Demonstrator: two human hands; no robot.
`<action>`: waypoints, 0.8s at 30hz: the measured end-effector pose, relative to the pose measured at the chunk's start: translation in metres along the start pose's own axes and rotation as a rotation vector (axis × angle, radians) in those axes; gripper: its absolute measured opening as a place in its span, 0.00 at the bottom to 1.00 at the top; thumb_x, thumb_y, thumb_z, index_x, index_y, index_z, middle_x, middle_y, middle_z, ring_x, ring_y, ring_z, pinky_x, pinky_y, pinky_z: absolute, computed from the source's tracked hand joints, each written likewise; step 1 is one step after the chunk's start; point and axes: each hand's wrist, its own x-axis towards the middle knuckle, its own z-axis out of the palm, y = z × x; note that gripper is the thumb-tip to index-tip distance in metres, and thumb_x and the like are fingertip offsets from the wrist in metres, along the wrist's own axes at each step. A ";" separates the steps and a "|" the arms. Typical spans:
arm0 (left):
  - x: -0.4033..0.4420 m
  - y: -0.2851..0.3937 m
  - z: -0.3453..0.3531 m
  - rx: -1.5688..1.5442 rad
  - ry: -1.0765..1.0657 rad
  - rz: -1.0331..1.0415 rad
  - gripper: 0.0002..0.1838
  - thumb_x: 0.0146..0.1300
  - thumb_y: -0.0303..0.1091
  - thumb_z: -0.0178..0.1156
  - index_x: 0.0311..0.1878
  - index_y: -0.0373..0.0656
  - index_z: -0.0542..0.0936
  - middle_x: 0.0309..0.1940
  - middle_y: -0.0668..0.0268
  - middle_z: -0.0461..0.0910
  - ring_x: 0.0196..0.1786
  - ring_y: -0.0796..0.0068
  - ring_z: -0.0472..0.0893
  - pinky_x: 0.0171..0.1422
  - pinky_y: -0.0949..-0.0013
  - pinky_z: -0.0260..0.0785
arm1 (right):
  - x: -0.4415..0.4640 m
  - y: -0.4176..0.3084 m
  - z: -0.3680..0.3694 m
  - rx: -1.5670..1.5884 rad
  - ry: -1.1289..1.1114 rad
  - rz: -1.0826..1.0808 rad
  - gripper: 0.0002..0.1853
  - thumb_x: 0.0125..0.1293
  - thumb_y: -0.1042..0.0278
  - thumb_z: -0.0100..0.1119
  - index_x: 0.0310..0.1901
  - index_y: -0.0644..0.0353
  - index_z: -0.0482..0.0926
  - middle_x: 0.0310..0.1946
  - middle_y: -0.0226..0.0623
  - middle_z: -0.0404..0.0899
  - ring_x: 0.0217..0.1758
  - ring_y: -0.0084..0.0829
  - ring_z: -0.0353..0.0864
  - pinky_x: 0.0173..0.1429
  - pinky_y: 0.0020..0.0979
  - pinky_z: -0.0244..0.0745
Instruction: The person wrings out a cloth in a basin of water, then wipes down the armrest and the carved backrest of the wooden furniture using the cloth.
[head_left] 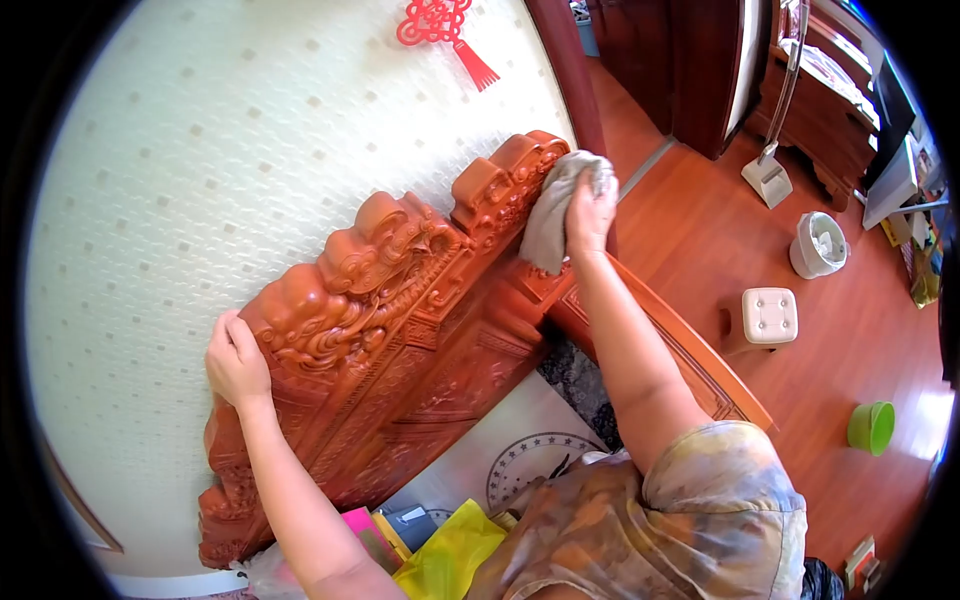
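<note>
A carved reddish-brown wooden backrest (400, 300) with a scalloped top edge leans along the patterned wall. My right hand (592, 212) presses a grey cloth (548, 228) against its far right end, with the fingers closed over the fabric. The cloth drapes down over the carved end and hides part of it. At the left, my left hand (238, 362) rests on the top edge of the backrest, thumb and fingers curled round the wood.
Below the backrest lie a pale seat cover with a round emblem (540, 455) and a yellow bag (452, 550). On the wooden floor stand a padded stool (769, 316), a white bin (818, 246), a green bin (872, 428) and a long-handled dustpan (768, 180). A red knot ornament (437, 22) hangs above.
</note>
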 end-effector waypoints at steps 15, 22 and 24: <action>0.001 0.000 -0.001 0.002 -0.020 0.003 0.19 0.58 0.39 0.40 0.37 0.37 0.78 0.31 0.52 0.78 0.35 0.53 0.77 0.38 0.62 0.67 | -0.100 0.003 0.007 -0.164 -0.277 -0.447 0.17 0.51 0.63 0.58 0.42 0.60 0.69 0.41 0.47 0.62 0.45 0.43 0.64 0.50 0.40 0.61; 0.000 0.001 -0.002 0.018 -0.033 0.001 0.19 0.59 0.40 0.39 0.37 0.38 0.78 0.30 0.52 0.77 0.34 0.52 0.77 0.37 0.61 0.67 | -0.030 0.019 0.003 -0.222 -0.095 -0.248 0.19 0.56 0.63 0.55 0.46 0.62 0.65 0.41 0.49 0.61 0.46 0.42 0.63 0.51 0.41 0.60; 0.001 0.000 -0.001 0.018 -0.016 0.022 0.19 0.59 0.40 0.39 0.36 0.38 0.78 0.30 0.52 0.77 0.34 0.52 0.76 0.37 0.61 0.67 | -0.014 0.024 0.007 -0.259 -0.040 -0.289 0.22 0.59 0.54 0.51 0.46 0.64 0.66 0.40 0.46 0.60 0.45 0.41 0.63 0.51 0.39 0.60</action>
